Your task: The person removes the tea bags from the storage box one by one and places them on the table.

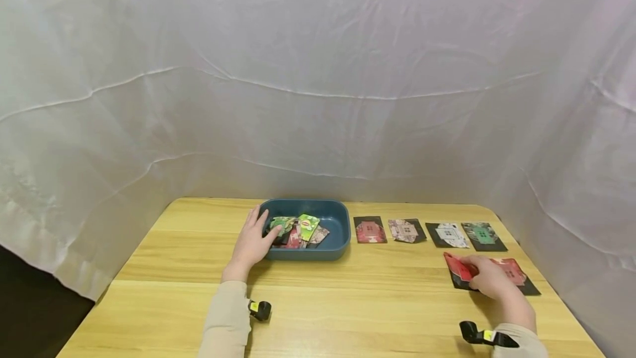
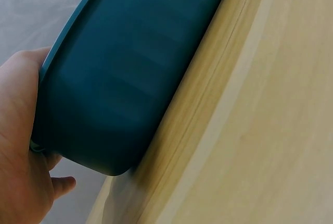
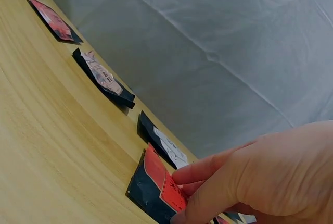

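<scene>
Head view: a red-and-black packet point(image 1: 457, 268) is pinched by the right hand point(image 1: 492, 278), and a blue tray point(image 1: 305, 255) is held by the left hand point(image 1: 250, 245)
The tray's wall is clasped between the left thumb and fingers, and a heap of mixed packets point(image 1: 308, 226) is contained just beside that thumb; the pinched packet is gripped between the right thumb and fingers above the wooden table point(image 1: 358, 303); a second red packet point(image 1: 513, 270) is partly covered by the right hand; beyond that hand a row of four packets point(image 1: 448, 235) is laid out
</scene>
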`<act>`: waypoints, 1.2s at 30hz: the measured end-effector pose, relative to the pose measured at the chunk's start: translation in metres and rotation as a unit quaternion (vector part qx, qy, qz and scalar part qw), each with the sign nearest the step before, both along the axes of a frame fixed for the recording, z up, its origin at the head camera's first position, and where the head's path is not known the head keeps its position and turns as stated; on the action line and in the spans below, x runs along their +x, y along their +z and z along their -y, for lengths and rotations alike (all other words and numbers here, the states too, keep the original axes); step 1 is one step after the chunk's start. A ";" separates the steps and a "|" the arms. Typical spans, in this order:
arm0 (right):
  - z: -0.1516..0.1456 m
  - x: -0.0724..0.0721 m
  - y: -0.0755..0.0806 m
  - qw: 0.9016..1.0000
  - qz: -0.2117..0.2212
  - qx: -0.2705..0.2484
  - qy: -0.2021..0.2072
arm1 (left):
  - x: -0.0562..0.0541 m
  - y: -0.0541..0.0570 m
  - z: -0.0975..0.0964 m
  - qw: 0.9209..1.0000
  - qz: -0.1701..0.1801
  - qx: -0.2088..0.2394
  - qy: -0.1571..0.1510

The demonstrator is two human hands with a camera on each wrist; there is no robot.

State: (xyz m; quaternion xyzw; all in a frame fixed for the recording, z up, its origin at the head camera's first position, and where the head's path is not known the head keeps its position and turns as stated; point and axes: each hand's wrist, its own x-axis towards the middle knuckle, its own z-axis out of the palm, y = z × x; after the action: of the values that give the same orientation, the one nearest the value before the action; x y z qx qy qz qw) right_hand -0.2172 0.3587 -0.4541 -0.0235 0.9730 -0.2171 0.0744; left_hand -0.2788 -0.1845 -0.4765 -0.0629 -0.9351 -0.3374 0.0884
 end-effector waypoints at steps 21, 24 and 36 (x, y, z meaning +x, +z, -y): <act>0.039 -0.001 0.026 0.997 -0.077 -0.014 0.002 | 0.000 0.001 0.001 1.000 0.008 0.002 -0.005; 0.054 -0.003 0.028 0.995 -0.100 -0.019 0.018 | 0.001 0.001 0.001 1.000 0.005 0.002 -0.002; 0.111 -0.014 0.025 0.986 -0.139 -0.059 0.070 | 0.001 0.003 0.000 1.000 0.009 0.002 0.001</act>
State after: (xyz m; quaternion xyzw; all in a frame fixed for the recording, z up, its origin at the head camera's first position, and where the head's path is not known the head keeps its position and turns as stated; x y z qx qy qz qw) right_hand -0.2314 0.2473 -0.4288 -0.1259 0.9553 -0.2632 -0.0478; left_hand -0.2775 -0.1841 -0.4738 -0.0591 -0.9351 -0.3401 0.0800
